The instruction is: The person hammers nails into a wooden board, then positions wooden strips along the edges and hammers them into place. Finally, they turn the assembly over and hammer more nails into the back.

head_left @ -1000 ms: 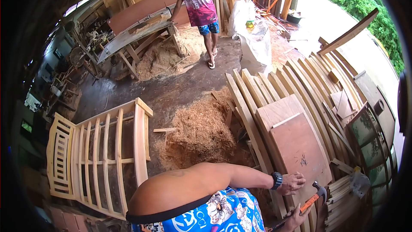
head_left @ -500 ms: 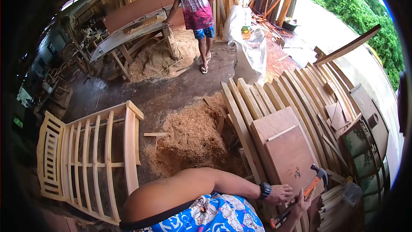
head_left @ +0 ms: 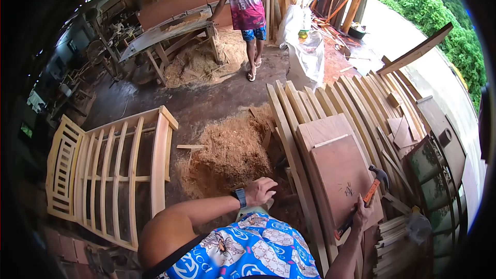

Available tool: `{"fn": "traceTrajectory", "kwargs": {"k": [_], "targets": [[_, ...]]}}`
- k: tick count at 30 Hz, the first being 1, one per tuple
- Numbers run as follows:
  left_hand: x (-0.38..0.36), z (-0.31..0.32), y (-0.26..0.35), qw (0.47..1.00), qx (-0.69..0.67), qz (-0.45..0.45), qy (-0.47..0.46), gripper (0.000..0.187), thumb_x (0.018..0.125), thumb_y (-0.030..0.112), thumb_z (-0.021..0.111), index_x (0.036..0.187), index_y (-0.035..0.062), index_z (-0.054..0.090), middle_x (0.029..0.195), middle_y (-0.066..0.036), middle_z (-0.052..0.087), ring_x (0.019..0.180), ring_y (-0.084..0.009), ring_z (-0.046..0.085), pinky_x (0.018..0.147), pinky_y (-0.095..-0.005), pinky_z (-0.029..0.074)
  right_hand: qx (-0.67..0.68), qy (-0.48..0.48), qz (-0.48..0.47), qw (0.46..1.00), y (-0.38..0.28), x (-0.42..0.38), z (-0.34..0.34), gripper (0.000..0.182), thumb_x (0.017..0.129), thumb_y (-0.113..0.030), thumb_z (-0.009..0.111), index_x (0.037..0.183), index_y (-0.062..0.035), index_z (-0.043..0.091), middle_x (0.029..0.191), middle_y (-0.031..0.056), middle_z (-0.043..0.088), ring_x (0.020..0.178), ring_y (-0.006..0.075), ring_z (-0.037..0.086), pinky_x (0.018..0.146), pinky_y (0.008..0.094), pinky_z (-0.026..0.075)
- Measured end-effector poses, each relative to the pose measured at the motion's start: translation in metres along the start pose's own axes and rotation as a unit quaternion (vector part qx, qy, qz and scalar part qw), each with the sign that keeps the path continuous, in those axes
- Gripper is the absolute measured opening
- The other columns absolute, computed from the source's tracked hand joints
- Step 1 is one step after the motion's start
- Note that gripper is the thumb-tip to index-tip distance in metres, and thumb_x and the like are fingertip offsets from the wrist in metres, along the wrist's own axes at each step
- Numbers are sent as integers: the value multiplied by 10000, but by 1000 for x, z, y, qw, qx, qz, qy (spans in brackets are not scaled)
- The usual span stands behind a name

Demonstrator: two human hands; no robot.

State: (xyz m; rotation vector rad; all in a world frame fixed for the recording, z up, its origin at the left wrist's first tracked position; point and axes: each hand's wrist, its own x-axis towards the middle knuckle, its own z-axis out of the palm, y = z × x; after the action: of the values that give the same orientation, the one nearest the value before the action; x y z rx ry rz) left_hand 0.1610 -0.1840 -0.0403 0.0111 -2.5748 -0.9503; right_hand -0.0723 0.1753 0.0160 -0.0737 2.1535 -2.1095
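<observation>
My right hand [head_left: 363, 214] is closed around the handle of a claw hammer [head_left: 371, 191], whose dark head points up and away over the board's right edge. Beneath the hammer lies a flat reddish-brown board [head_left: 336, 175], with a small pile of nails [head_left: 349, 189] on it. My left hand [head_left: 260, 192], a dark watch on its wrist, is held over my lap near the sawdust. Its fingers are loosely bent and apart, and nothing shows in them.
Long timber pieces [head_left: 356, 108] lie under and beyond the board. A slatted wooden frame [head_left: 161, 165] stands at left, beside a sawdust heap [head_left: 227, 150]. Farther back, a person [head_left: 248, 8] stands with one hand on a workbench [head_left: 155, 36]. A plastic bag [head_left: 417, 227] lies at right.
My left hand has moved left, away from the board and my right hand, to above my lap. My right hand still holds the hammer. The view has shifted slightly.
</observation>
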Motion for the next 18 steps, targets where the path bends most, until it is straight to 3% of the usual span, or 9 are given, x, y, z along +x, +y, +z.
{"fn": "traceTrajectory", "kwargs": {"k": [2, 4, 6, 7, 8, 10, 12, 14, 18], "targets": [[-11, 13, 16, 999, -6, -37, 40, 190, 856, 150, 735, 976, 6, 705, 1017, -185, 690, 928, -359, 665, 811, -423, 549, 22, -12, -15, 1000, 8, 3, -7, 801, 992, -108, 700, 1655, -107, 250, 670, 3, 559, 499, 89, 533, 465, 249, 441], [-9, 18, 37, 990, -23, -141, -15, 186, 822, 145, 762, 795, 9, 639, 966, -188, 668, 863, -345, 656, 743, -423, 528, 21, -1, -17, 1000, 5, 5, -4, 785, 975, -151, 728, 1629, -81, 298, 683, 0, 552, 498, 98, 518, 469, 255, 440], [0, 33, 59, 991, -82, -90, 52, 300, 826, 152, 748, 711, 1, 515, 892, -184, 581, 807, -352, 609, 703, -453, 498, -49, 22, -49, 997, 42, 23, -17, 631, 962, -199, 745, 1500, -54, 449, 692, 0, 546, 512, 109, 518, 465, 266, 439], [10, 38, 71, 994, -61, -36, 84, 204, 807, 96, 735, 776, 7, 553, 918, -168, 585, 801, -334, 616, 697, -428, 509, -39, 10, -4, 999, 34, 18, -15, 520, 968, -223, 738, 1398, -44, 506, 711, 11, 565, 545, 110, 544, 485, 274, 452], [20, 37, 92, 988, -101, -102, 57, 152, 791, 38, 713, 897, 10, 607, 975, -154, 607, 806, -297, 637, 694, -397, 529, -102, 34, 11, 994, 10, 9, -5, 459, 963, -252, 744, 1319, -42, 544, 731, 20, 582, 579, 115, 565, 511, 295, 472], [33, 58, 97, 984, -124, -97, 86, 312, 799, 6, 696, 1108, 12, 662, 1068, -148, 646, 783, -249, 658, 702, -365, 560, -150, 52, -60, 985, 14, 10, -4, 386, 951, -246, 757, 1242, -55, 589, 738, 23, 591, 595, 121, 588, 529, 331, 490], [50, 63, 102, 987, -110, -93, 70, 294, 814, 12, 709, 1105, 14, 671, 1026, -138, 659, 761, -251, 657, 699, -361, 558, -50, 33, -6, 998, 3, 0, 3, 533, 975, -188, 737, 1426, -62, 484, 722, 10, 578, 554, 109, 565, 476, 298, 473], [76, 65, 104, 986, -121, -90, 64, 204, 835, 38, 727, 1035, 6, 700, 957, -141, 687, 778, -260, 675, 704, -370, 560, 5, 14, -19, 1000, 7, 1, 6, 679, 987, -139, 711, 1563, -71, 357, 706, 4, 574, 528, 100, 558, 450, 281, 472], [135, 67, 108, 998, -35, -41, 28, 126, 879, 143, 733, 926, 28, 745, 909, -153, 723, 846, -310, 708, 795, -386, 570, -12, -1, -39, 999, 15, 6, 6, 774, 980, -118, 704, 1623, -76, 275, 696, 10, 574, 516, 110, 565, 442, 292, 484]]}}
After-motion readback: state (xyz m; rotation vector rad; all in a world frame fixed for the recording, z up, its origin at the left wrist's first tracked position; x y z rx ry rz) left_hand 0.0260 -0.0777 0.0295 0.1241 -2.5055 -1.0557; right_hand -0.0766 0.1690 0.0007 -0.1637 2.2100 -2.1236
